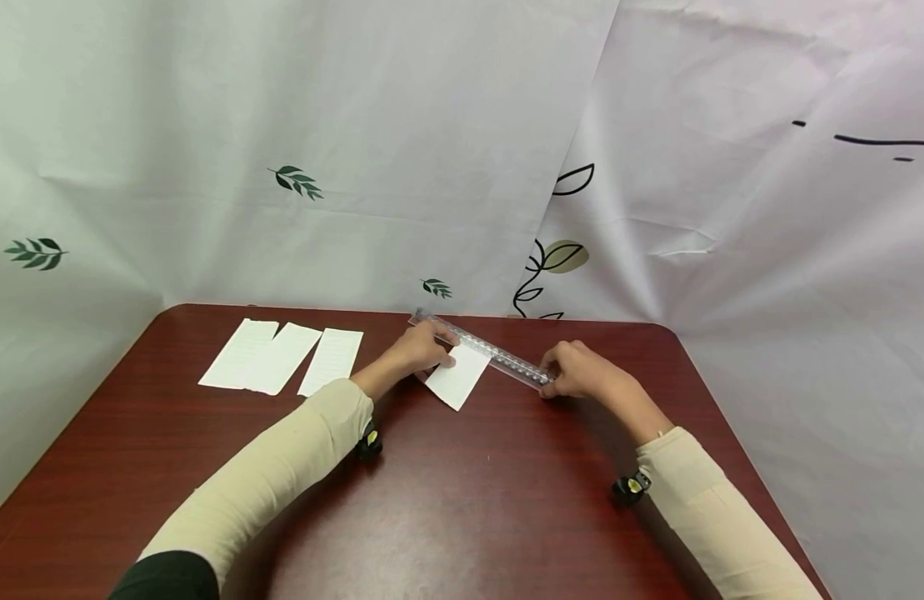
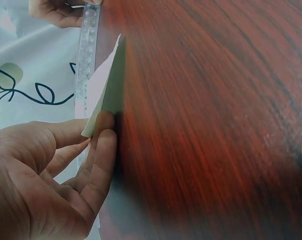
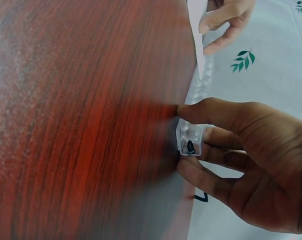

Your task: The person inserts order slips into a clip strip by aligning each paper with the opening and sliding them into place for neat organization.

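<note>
My left hand (image 1: 422, 347) pinches a small piece of white paper (image 1: 459, 380) between thumb and fingers. In the left wrist view the paper (image 2: 109, 90) stands tilted up from the table. Just behind it lies a clear plastic ruler (image 1: 506, 362), slanting from the table's back edge toward the right. My right hand (image 1: 577, 369) holds the ruler's near right end. The right wrist view shows the thumb and fingers around that end (image 3: 190, 142), with a dark spot in the plastic. Part of the ruler is hidden behind the paper and the left hand.
Several torn pieces of white paper, such as this lined strip (image 1: 332, 360), lie at the back left of the reddish-brown table (image 1: 491, 500). A white cloth with leaf prints (image 1: 432, 125) hangs behind the table's back edge.
</note>
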The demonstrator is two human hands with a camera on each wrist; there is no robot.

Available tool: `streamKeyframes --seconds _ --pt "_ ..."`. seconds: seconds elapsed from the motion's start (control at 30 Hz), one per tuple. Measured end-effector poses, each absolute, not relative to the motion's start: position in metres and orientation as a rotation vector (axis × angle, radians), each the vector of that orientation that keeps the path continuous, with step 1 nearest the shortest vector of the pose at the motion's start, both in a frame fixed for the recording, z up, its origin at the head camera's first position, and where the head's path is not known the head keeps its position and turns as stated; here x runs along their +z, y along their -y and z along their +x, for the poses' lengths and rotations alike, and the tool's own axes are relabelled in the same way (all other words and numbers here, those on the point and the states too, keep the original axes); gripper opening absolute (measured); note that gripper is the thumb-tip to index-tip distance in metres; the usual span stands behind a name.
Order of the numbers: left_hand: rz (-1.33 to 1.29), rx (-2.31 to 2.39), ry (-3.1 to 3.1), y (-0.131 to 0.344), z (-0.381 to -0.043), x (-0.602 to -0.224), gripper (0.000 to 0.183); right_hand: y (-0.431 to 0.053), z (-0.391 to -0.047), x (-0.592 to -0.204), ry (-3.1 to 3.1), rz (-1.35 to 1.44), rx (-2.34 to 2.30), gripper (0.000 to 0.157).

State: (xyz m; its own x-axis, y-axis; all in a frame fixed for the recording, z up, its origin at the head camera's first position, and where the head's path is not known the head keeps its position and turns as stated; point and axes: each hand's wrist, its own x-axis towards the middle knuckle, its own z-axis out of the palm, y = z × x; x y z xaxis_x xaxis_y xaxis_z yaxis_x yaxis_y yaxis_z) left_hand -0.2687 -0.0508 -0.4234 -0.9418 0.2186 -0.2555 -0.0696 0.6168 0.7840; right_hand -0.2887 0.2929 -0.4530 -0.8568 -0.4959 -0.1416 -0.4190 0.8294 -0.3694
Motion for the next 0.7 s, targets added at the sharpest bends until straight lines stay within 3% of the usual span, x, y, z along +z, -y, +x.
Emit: streamKeyframes --seconds 0.13,0.37,0.7 --pt "0.125 1.256 -2.497 0.049 -0.267 -0.424 0.040 -0.301 -0.302 -0.471 -2.791 -0.725 -0.486 0.040" --pt "0.150 1.264 -2.456 0.038 -0.263 -0.424 0.039 -0.293 -0.291 -0.455 -2.765 -0.746 -0.491 0.039" --pt "0.131 1.267 -2.450 0.019 -0.257 -0.424 0.037 -0.300 -0.295 -0.464 -2.778 -0.805 -0.533 0.036"
